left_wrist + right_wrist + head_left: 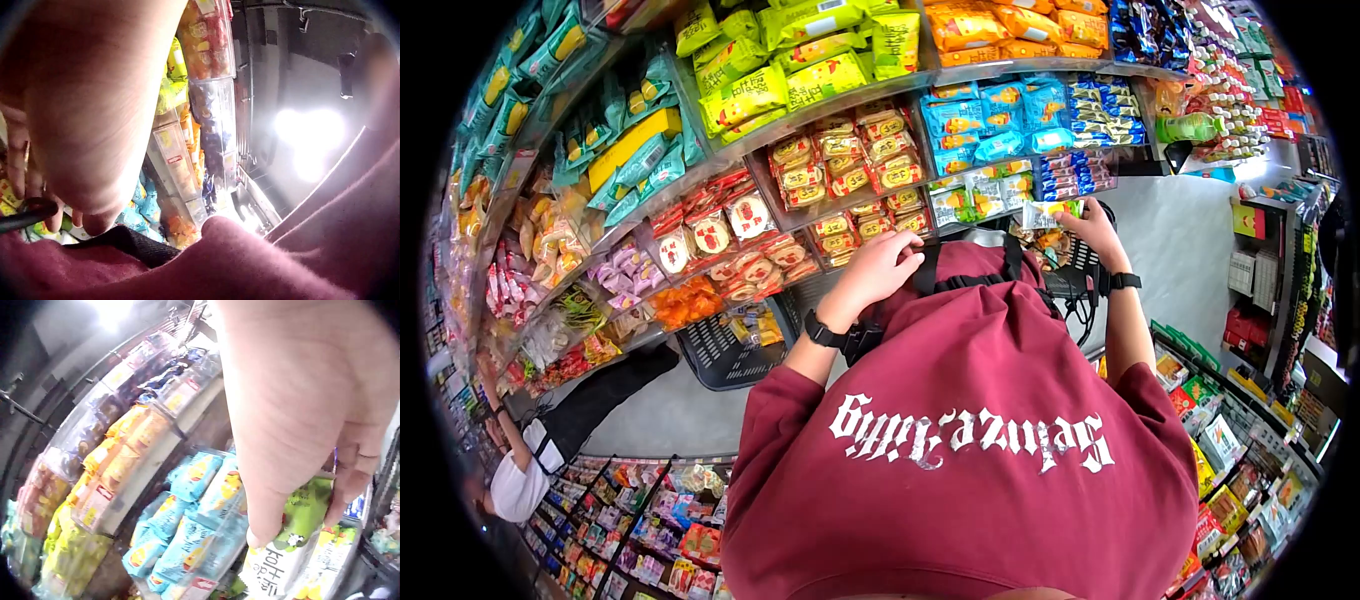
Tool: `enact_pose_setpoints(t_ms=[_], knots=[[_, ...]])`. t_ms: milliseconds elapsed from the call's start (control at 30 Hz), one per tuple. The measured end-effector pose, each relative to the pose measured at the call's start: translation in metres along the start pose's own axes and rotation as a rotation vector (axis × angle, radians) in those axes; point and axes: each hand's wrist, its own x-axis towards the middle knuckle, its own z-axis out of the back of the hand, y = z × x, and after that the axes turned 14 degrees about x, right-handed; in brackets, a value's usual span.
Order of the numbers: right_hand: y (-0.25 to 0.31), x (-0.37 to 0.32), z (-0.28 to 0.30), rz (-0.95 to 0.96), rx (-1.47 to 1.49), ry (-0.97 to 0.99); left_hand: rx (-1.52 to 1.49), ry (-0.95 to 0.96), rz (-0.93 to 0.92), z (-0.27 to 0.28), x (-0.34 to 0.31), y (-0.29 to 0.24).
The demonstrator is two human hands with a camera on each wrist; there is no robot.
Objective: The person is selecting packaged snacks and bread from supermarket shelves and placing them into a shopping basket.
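A green and white snack packet [1043,213] [290,550] is pinched between the thumb and fingers of my right hand [1095,235] [312,419], over the low bin of similar green and white packets [970,200]. My left hand [880,268] [81,125] is beside the front of the shirt, near the bins of round crackers [840,235]; its fingers are loosely bent with nothing seen in them. Blue packets [190,528] fill the bin beside my right hand.
Tiered shelves hold yellow-green packets [815,50], orange packets [1015,28] and teal packets [640,165]. A dark basket [725,358] stands lower left. Another person in a white top [522,480] is at the far left. Product racks [1240,470] stand lower right.
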Motion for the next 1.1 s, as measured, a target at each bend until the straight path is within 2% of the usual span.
enact_pose_setpoints(t_ms=[67,167,200,233,300,333,433,467,600,633,700,733,767,833,867,967,1033,1100], knots=[[-0.009,0.009,0.004,-0.045,0.013,-0.054,0.074,-0.013,0.04,-0.009,-0.003,-0.005],[-0.048,0.048,0.013,-0.158,0.02,0.058,0.189,-0.083,0.069,-0.043,-0.007,0.0],[-0.069,0.059,0.011,-0.14,0.145,0.06,0.156,-0.061,0.129,-0.045,-0.012,-0.013],[-0.079,0.069,0.009,-0.14,0.142,0.088,0.163,-0.062,0.143,-0.05,-0.016,-0.021],[-0.098,0.088,0.003,-0.148,0.082,0.139,0.066,-0.018,0.283,-0.058,-0.031,-0.033],[-0.11,0.098,-0.002,-0.112,0.101,0.147,0.089,-0.059,0.31,-0.067,-0.041,-0.033],[-0.128,0.11,-0.027,-0.069,-0.054,0.168,0.036,-0.114,0.453,-0.094,-0.076,-0.043],[-0.133,0.112,-0.04,-0.1,0.074,0.213,0.022,-0.108,0.507,-0.104,-0.088,-0.051],[-0.19,0.149,-0.092,-0.123,0.121,0.269,-0.083,-0.166,0.652,-0.179,-0.146,-0.051],[-0.179,0.142,-0.102,-0.118,0.22,0.338,-0.11,-0.168,0.665,-0.191,-0.158,-0.056],[-0.16,0.135,-0.116,-0.177,0.151,0.412,-0.109,-0.194,0.699,-0.208,-0.179,-0.067],[-0.162,0.135,-0.126,-0.04,0.071,0.396,-0.14,-0.213,0.745,-0.214,-0.186,-0.074],[-0.16,0.133,-0.135,-0.031,0.068,0.411,-0.171,-0.235,0.785,-0.219,-0.19,-0.079],[-0.15,0.127,-0.151,0.044,-0.263,0.137,-0.176,-0.252,0.822,-0.226,-0.195,-0.089],[-0.146,0.125,-0.154,-0.04,-0.258,0.122,-0.195,-0.274,0.82,-0.232,-0.197,-0.088],[-0.148,0.114,-0.153,0.055,-0.38,0.076,-0.228,-0.316,0.799,-0.247,-0.206,-0.082],[-0.126,0.097,-0.142,-0.1,-0.331,0.136,-0.266,-0.337,0.772,-0.251,-0.212,-0.077],[-0.144,0.105,-0.14,0.02,-0.438,0.077,-0.247,-0.354,0.739,-0.254,-0.219,-0.065]])
